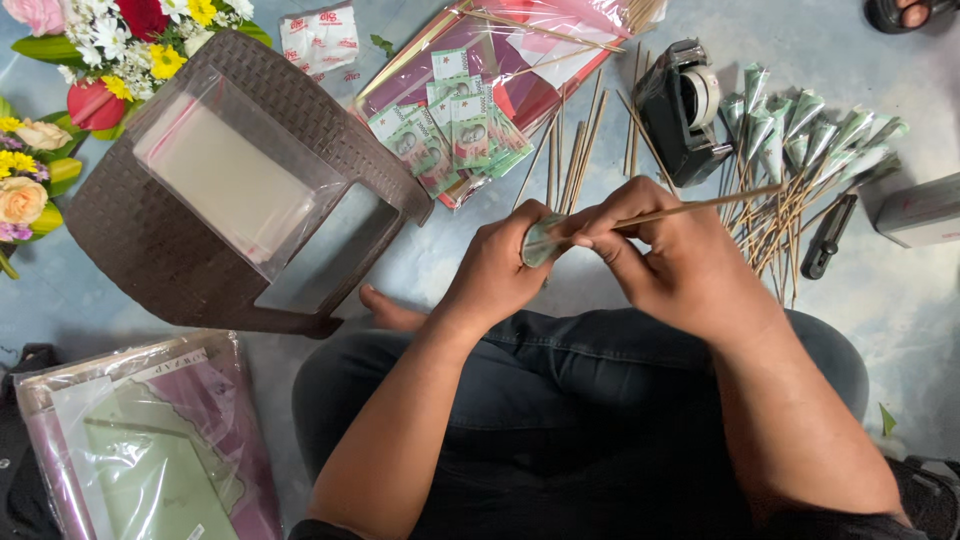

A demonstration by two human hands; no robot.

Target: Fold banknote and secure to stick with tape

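Observation:
My left hand (500, 265) and my right hand (655, 250) meet over my lap, both gripping a folded green banknote (540, 243) that is being rolled around a thin wooden skewer (700, 205). The skewer sticks out to the right past my right hand. My left fingers pinch the note's rolled end; my right fingers press the note against the stick.
Loose banknotes (450, 140) lie on a plastic sheet ahead, with bare skewers (575, 150) beside them. A black tape dispenser (685, 110), a pile of finished note cones on sticks (800, 150), a black cutter (828, 237), a brown woven stool (150, 250), flowers (120, 40) and wrapped paper packs (150, 440) surround me.

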